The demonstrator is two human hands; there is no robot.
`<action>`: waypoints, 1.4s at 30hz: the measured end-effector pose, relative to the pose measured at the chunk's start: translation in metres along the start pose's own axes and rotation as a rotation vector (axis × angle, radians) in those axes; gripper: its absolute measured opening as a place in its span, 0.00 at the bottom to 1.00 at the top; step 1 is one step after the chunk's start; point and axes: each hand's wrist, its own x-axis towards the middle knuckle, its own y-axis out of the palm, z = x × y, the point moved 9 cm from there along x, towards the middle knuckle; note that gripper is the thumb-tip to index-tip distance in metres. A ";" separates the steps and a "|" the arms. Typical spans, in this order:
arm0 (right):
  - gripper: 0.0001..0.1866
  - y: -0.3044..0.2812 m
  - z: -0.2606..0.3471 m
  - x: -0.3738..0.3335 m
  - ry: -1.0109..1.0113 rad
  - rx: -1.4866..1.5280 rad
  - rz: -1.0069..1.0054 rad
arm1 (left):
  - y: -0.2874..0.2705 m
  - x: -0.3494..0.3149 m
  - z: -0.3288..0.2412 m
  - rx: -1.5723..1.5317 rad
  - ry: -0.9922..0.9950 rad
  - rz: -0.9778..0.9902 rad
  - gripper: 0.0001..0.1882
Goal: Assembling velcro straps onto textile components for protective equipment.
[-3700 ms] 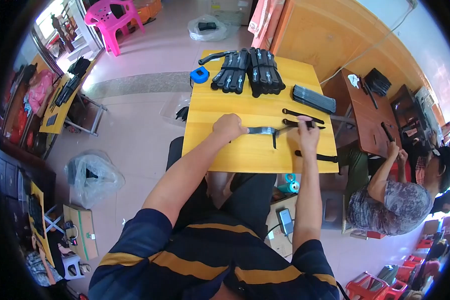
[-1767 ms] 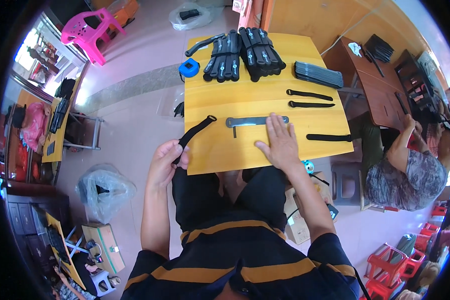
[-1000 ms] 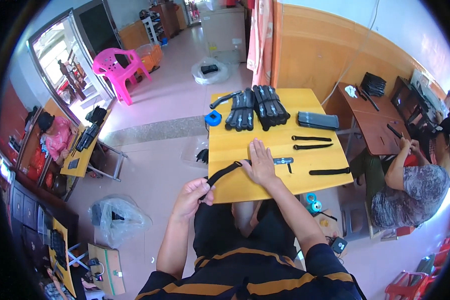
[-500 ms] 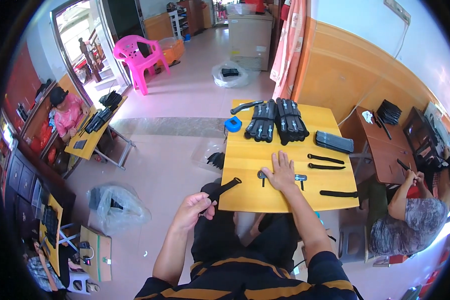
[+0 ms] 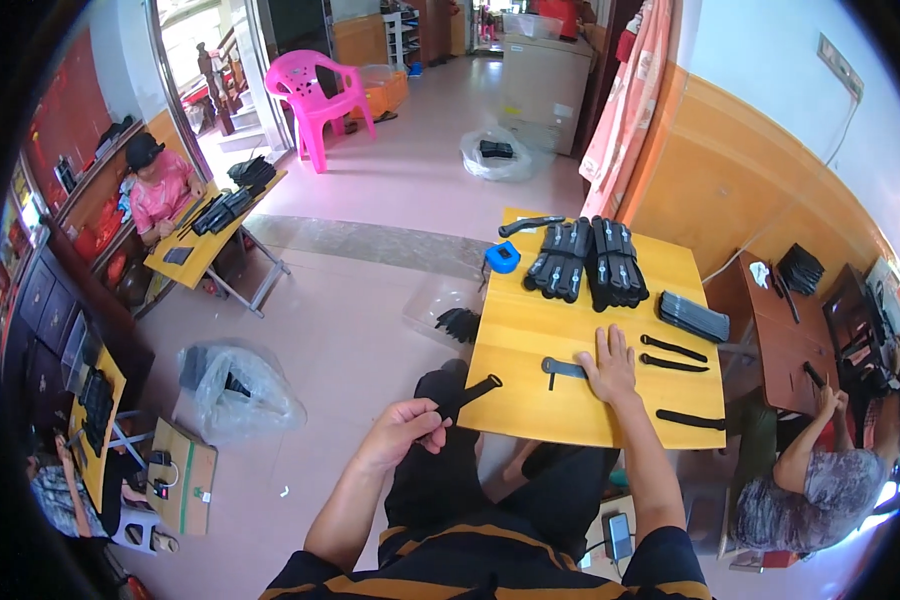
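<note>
My left hand is closed on a black strap with a small loop at its end, held just off the near left edge of the yellow table. My right hand lies flat with its fingers stretched out on the tabletop. Its thumb side covers one end of a grey strip, which has a thin dark piece sticking out below it. To the right of that hand lie two looped black straps, and nearer to me a single black strap.
Two banded bundles of black straps stand at the table's far side, beside a blue tape measure and a stack of grey strips. Co-workers sit at tables left and right. A plastic bag lies on the floor.
My right hand has slid right along the grey strip and now hides its right end; more of its left part shows. My left hand still grips the black strap. The whole view has shifted.
</note>
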 end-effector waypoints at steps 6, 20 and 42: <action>0.45 -0.002 -0.015 -0.001 -0.021 0.015 -0.014 | -0.003 -0.004 -0.002 -0.008 0.023 0.021 0.11; 0.34 -0.098 0.114 -0.110 -0.592 0.435 -0.473 | 0.041 0.003 -0.017 0.098 0.028 0.132 0.10; 0.23 -0.039 0.110 -0.225 0.045 1.906 -0.291 | 0.097 -0.044 0.044 0.528 0.223 0.107 0.23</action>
